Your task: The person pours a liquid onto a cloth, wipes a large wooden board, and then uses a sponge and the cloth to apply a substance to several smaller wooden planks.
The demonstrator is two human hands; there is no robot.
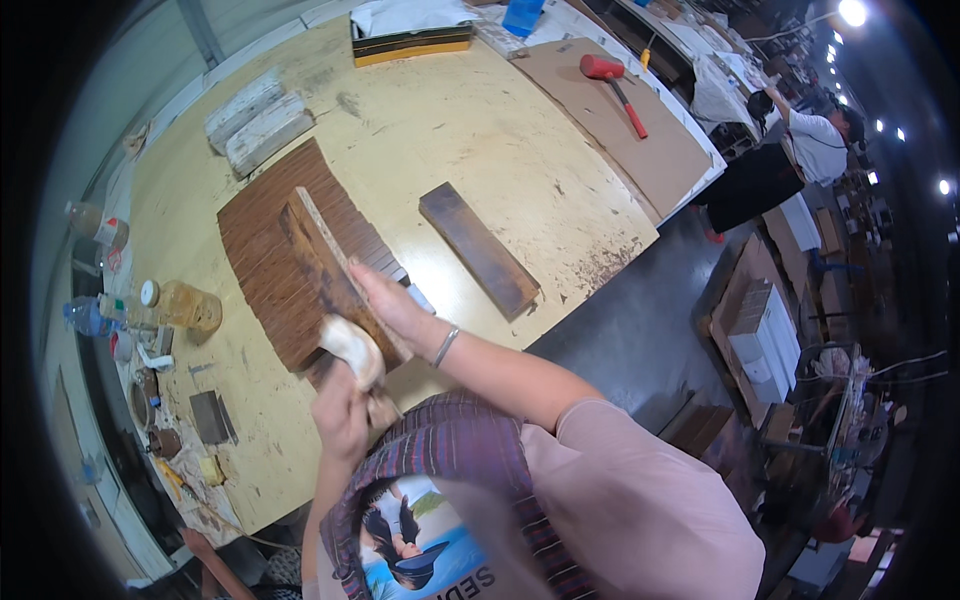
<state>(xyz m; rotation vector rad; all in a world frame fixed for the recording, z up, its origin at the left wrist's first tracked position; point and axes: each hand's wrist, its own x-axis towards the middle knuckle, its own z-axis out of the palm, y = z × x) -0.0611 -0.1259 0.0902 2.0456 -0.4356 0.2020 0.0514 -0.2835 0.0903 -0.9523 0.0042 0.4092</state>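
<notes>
A dark-stained wooden board (325, 265) with a pale raw edge stands tilted over a spread of brown wood strips (262, 265). My right hand (390, 305), a metal bangle at its wrist, grips the board along its right edge. Bunched in my left hand (342, 412) is a white cloth (352, 348), slightly blurred, held against or very near the board's lower face. The fingers of the left hand are closed round it; whether the cloth touches the wood I cannot tell.
On the yellowish table (400, 130) lie a separate brown plank (478, 250), white-smeared blocks (260, 120), a red mallet (605, 70) on cardboard (620, 130) and a jar of amber liquid (185, 305). Another person (815, 140) stands far right; someone's forearm (205, 555) shows lower left.
</notes>
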